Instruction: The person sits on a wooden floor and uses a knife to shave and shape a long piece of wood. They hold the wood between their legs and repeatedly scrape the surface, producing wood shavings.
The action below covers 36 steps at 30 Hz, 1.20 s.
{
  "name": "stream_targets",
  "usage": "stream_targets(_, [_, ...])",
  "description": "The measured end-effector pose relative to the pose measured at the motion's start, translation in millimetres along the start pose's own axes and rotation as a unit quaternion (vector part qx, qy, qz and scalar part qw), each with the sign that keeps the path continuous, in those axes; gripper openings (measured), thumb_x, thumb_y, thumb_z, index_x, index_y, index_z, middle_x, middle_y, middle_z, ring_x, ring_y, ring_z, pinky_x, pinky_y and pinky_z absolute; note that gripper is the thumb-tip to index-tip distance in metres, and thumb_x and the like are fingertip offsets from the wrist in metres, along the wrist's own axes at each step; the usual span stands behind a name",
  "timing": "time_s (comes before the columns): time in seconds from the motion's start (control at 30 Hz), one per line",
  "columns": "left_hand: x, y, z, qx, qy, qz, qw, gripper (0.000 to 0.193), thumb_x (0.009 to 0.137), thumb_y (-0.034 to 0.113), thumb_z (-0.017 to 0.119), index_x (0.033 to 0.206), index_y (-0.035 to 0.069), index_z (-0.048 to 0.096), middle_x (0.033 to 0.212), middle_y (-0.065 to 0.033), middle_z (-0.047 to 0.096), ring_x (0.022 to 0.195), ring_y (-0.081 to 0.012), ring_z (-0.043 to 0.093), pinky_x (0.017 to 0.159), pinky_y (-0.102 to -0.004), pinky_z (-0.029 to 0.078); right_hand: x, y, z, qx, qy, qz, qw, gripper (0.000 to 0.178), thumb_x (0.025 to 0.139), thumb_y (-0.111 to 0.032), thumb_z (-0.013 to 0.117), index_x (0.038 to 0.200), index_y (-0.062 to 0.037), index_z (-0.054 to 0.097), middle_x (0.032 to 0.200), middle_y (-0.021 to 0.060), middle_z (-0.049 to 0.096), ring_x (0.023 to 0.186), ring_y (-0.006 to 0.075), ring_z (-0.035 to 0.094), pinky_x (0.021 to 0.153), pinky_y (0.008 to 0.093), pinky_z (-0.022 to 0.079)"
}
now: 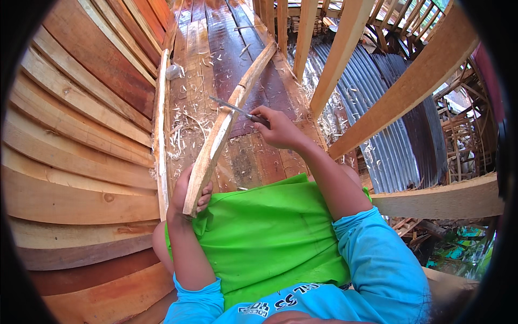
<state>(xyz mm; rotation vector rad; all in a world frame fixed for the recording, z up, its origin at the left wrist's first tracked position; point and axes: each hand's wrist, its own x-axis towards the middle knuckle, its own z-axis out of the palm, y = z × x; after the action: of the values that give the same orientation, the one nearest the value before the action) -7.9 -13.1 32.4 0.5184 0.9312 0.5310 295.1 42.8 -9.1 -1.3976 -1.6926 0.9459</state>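
Observation:
A long, slightly curved piece of pale wood (218,132) runs from my lap away toward the railing, its surface whittled in places. Near its close end, my left hand (190,189) is wrapped round it from beneath. A knife (237,109) with a narrow grey blade lies across the top of the wood, the blade pointing left. Closed round its handle is my right hand (278,128), just right of the wood. A green cloth or garment (270,232) covers my lap under the near end.
A plank wall (81,140) rises on the left, with a pale wooden strip (162,135) along its foot. Shavings (189,127) litter the brown board floor (248,167). Railing posts (340,59) stand on the right, before corrugated metal sheets (386,146). A small clear object (174,72) sits by the wall.

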Motion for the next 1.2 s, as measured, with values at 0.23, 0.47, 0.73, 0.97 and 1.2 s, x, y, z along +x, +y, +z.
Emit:
stream_targets(0.23, [-6,1,4,0.024,0.013,0.008,1.000,0.047,0.101,0.049,0.028,0.116,0.011,0.052,0.061,-0.0052,0.045,0.036,-0.0128,0.040,0.028,-0.0250,0.034,2,4,3,-0.002,0.001,-0.011,1.000,0.026,0.089,-0.012,0.060,0.113,-0.0025,0.059,0.091,0.0190,0.069,0.087,0.0337,0.067,0.078,0.0419,0.050])
stream_targets(0.47, [-6,0,11,0.044,0.025,0.015,0.999,0.049,0.102,0.047,0.027,0.121,0.009,0.050,0.061,-0.0040,0.044,0.036,-0.0121,0.040,0.027,-0.0238,0.034,3,3,6,-0.023,-0.012,-0.007,1.000,0.026,0.092,-0.008,0.061,0.117,-0.0015,0.057,0.094,0.0132,0.068,0.084,0.0182,0.063,0.077,0.0329,0.049])
stream_targets(0.73, [-3,-2,8,0.063,0.035,0.013,0.997,0.044,0.103,0.047,0.028,0.116,0.011,0.050,0.061,-0.0039,0.045,0.036,-0.0114,0.041,0.027,-0.0237,0.035,2,3,9,-0.001,0.001,-0.017,1.000,0.024,0.090,-0.013,0.060,0.112,-0.0032,0.059,0.080,0.0161,0.066,0.075,0.0287,0.064,0.071,0.0397,0.048])
stream_targets(0.97, [0,-3,9,0.058,0.045,-0.005,0.997,0.042,0.102,0.048,0.034,0.105,0.010,0.052,0.060,-0.0055,0.050,0.036,-0.0135,0.044,0.029,-0.0267,0.034,2,-11,14,-0.036,-0.047,0.035,0.998,0.021,0.090,-0.019,0.064,0.102,-0.0022,0.064,0.071,0.0152,0.063,0.067,0.0277,0.062,0.065,0.0391,0.046])
stream_targets(1.2, [3,-6,12,0.113,0.073,0.022,0.991,0.040,0.103,0.047,0.033,0.111,0.012,0.051,0.061,-0.0064,0.049,0.036,-0.0138,0.043,0.029,-0.0264,0.035,-13,-25,33,-0.035,-0.083,-0.063,0.994,0.026,0.093,-0.023,0.062,0.084,0.0014,0.059,0.062,0.0110,0.051,0.056,0.0182,0.042,0.055,0.0382,0.036])
